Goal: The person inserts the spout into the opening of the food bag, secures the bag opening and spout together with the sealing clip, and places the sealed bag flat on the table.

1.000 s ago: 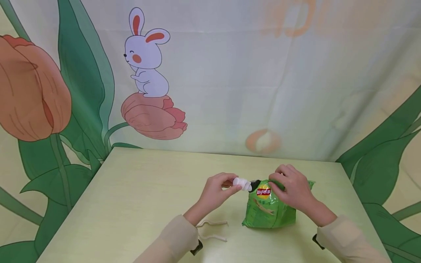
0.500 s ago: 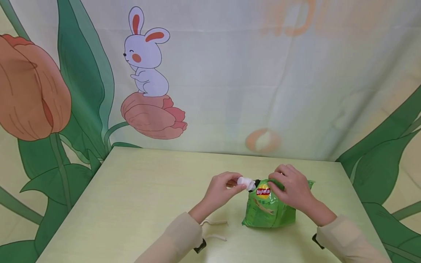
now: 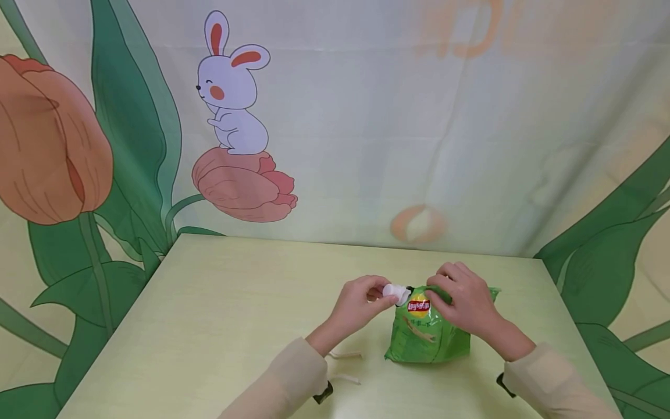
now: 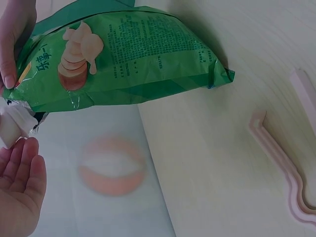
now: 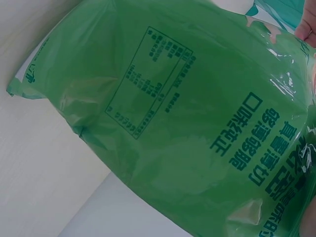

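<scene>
We see the left hand pinching a white plastic spout at one upper corner of the green Lay's chip bag, over the table's right half. The right hand grips the bag's top (two pale plastic strips lie nearby). We judge the step to be fitting the spout; next calls for a steady bag and straight push.

The left hand now sits farther right than a second ago, and the white cap in its fingers comes along, covering more of the black corner of the green bag. The left sleeve and the black piece at its cuff also lie farther right, hiding more of the pale strips on the worktop.
</scene>
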The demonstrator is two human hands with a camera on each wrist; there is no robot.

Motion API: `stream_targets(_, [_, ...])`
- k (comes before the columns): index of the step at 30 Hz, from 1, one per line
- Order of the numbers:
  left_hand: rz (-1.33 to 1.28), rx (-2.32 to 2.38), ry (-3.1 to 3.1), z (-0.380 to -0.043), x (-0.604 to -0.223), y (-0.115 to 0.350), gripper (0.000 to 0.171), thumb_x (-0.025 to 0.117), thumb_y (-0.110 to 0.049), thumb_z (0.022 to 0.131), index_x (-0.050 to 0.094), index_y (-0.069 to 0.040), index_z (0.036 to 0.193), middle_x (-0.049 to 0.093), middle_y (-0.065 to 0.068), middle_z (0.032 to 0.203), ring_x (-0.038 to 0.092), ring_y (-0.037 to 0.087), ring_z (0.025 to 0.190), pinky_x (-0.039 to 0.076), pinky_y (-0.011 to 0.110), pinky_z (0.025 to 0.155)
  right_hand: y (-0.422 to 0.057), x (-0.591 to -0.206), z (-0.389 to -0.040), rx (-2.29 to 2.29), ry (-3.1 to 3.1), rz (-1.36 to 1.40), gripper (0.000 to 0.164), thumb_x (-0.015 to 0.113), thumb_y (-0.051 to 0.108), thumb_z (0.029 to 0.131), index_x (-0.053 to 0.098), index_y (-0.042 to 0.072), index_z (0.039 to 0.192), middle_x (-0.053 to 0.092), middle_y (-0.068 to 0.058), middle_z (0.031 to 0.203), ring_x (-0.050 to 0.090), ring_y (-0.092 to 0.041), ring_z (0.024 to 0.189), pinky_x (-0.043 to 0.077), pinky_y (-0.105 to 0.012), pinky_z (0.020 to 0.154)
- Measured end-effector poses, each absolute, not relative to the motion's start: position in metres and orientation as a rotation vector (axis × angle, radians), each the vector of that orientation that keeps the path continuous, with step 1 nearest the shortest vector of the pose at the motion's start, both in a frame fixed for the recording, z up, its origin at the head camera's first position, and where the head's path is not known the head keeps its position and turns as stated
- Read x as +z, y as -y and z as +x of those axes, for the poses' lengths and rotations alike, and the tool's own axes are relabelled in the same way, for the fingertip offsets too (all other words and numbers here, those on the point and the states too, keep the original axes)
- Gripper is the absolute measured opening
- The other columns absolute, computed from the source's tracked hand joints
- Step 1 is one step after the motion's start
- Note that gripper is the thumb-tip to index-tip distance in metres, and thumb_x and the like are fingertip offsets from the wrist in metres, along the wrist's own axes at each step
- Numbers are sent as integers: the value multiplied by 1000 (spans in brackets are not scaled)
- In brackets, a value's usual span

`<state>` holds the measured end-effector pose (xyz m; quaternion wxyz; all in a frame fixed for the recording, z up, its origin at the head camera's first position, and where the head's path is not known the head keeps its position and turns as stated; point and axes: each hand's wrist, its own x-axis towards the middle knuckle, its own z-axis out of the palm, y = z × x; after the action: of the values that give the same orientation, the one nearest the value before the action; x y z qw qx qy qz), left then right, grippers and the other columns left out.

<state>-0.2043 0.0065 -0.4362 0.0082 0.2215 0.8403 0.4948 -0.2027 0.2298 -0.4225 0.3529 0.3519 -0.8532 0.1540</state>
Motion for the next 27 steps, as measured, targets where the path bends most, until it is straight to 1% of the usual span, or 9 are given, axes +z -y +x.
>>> stream_targets(3, [717, 1533, -2627, -204, -437, -8, 28, 65, -28, 79, 62, -9, 98, 62, 1, 86, 58, 7, 75, 47, 15, 68, -230, -422, -203, 379, 2208, 914, 9, 60, 22, 75, 63, 13, 73, 52, 1, 71, 43, -13, 63, 37, -24, 50])
stream_targets(4, [726, 1530, -2625, -204, -437, -8, 27, 65, -28, 79, 62, -9, 98, 62, 1, 86, 57, 7, 75, 47, 15, 68, -230, -422, -203, 371, 2209, 914, 6, 62, 19, 71, 63, 13, 73, 52, 1, 71, 43, -13, 63, 37, -24, 50])
stream_targets(5, [732, 1525, -2626, -203, -437, -9, 27, 65, -29, 79, 62, -10, 98, 62, 0, 86, 57, 7, 76, 47, 15, 68, -230, -421, -203, 365, 2211, 914, 6, 64, 18, 69, 63, 13, 73, 52, 1, 72, 43, -13, 64, 37, -24, 50])
stream_targets(7, [745, 1519, -2627, -203, -437, -9, 27, 64, -29, 80, 62, -10, 97, 62, 0, 86, 57, 7, 77, 47, 15, 68, -230, -421, -202, 357, 2221, 912, 8, 66, 16, 66, 63, 13, 73, 52, 1, 72, 43, -13, 64, 37, -24, 51])
stream_targets(14, [731, 1493, -2645, -202, -436, -12, 26, 63, -29, 81, 62, -10, 98, 62, 1, 88, 57, 9, 80, 47, 16, 69, -229, -419, -202, 354, 2241, 914, 8, 65, 18, 68, 64, 14, 74, 52, 1, 72, 44, -14, 65, 38, -24, 51])
stream_targets(18, [678, 1499, -2613, -202, -437, -12, 27, 62, -31, 81, 61, -10, 98, 64, 1, 89, 60, 10, 80, 48, 16, 68, -228, -418, -202, 364, 2251, 929, 10, 66, 20, 69, 64, 13, 76, 54, 1, 73, 46, -14, 66, 40, -25, 53])
stream_targets(21, [648, 1517, -2578, -202, -437, -12, 27, 62, -31, 81, 61, -10, 98, 65, 2, 89, 62, 10, 79, 48, 17, 67, -226, -417, -203, 366, 2291, 944, 13, 67, 23, 71, 63, 14, 79, 54, 3, 74, 45, -13, 67, 40, -25, 56])
stream_targets(27, [652, 1551, -2546, -202, -437, -13, 26, 62, -30, 81, 60, -9, 97, 66, 3, 88, 63, 9, 79, 48, 16, 66, -218, -408, -202, 358, 2475, 947, 16, 69, 28, 71, 65, 17, 83, 51, 7, 73, 42, -9, 68, 37, -23, 60])
